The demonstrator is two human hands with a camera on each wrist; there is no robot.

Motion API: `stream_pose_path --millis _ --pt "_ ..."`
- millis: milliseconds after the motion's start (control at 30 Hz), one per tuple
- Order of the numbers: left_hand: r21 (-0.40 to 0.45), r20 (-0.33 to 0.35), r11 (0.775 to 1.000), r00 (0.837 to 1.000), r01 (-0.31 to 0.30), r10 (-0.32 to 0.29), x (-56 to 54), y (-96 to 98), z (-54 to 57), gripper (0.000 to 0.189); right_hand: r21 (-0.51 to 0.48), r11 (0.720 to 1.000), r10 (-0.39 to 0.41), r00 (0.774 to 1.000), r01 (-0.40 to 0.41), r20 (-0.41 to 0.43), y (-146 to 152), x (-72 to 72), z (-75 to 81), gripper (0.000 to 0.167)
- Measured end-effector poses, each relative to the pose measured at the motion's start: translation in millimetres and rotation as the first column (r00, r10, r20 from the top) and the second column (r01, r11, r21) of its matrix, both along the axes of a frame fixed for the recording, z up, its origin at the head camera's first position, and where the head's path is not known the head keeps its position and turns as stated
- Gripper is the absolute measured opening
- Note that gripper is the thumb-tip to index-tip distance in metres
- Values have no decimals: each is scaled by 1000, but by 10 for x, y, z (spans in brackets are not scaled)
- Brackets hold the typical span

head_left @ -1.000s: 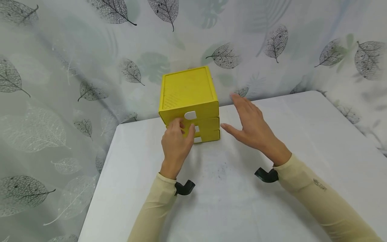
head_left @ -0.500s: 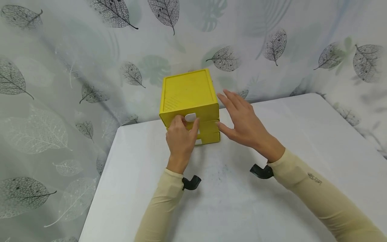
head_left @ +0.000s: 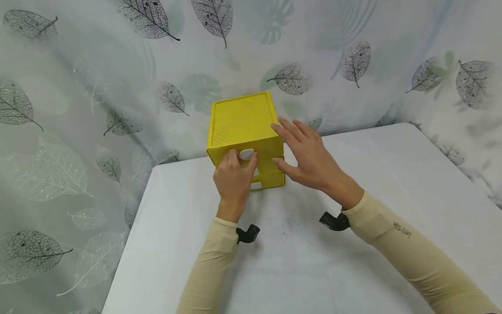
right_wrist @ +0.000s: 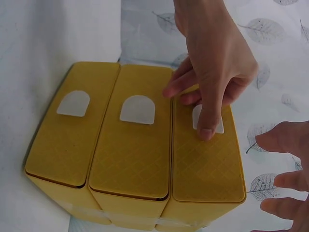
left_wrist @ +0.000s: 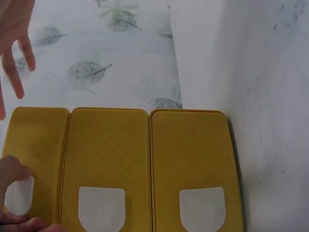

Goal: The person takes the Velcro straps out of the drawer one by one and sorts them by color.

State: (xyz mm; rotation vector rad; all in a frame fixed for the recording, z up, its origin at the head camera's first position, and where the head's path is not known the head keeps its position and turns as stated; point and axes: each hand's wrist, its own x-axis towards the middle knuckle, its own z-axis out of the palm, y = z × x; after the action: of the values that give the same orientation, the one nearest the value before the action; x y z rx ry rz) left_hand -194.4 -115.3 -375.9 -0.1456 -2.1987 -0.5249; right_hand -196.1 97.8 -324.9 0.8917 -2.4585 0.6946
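Ahead of me a pale backdrop (head_left: 243, 61) is hanging behind and on both sides of a white table (head_left: 333, 270), with black skeleton leaves (head_left: 291, 79) and faint green fronds (head_left: 200, 90) spreading over it. Dark smudges (head_left: 289, 221) are marking the table, and soft light is falling across it.

Leaf-printed hangings (head_left: 243, 56) around a white table (head_left: 298, 266) suggest a screened-off workspace, room type unclear.

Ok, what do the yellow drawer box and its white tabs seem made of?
Yellow drawer box: probably moulded plastic, satin; evenly coloured, with rounded corners and a faint diamond pattern. White tabs: likely smooth, matte plastic, opaque and uniform, though unconfirmed.
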Motion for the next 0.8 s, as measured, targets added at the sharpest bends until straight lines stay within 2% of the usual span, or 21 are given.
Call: stream_pose_path --millis 200,400,567,800 --pt "2 -67 1000 998 14 -14 86 -23 -38 46 5 1000 13 1000 -13 5 5 13 14 74" --pt "3 -100 1000 995 16 -15 240 -32 -77 46 -60 995 77 996 -75 33 4 7 12 74" --pt "9 -112 999 993 44 -42 343 -45 -100 44 -118 986 124 990 -115 74 -4 12 11 73" --pt "7 -103 999 993 54 -53 507 -51 -113 42 -141 984 130 985 -113 114 -25 70 34 66"
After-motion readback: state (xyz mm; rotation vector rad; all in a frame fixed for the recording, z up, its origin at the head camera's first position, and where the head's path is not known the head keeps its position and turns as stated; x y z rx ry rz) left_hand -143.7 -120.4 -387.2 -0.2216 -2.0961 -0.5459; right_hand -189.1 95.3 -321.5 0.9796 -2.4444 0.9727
